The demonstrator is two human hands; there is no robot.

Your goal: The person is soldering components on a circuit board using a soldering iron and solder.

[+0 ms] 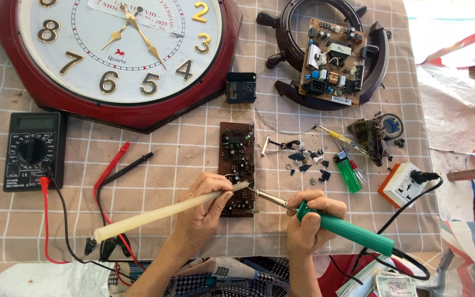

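Midway, it seems: the soldering iron is gripped in the right hand, its tip touching the brown circuit board at its lower right edge, where the pale stick, pinched in the left hand's fingers, is also pressed. No finished joint can be seen.

You face a work surface covered by a beige checked cloth; white plastic sheeting lies crumpled along your right; bright, even light falls across the whole surface.
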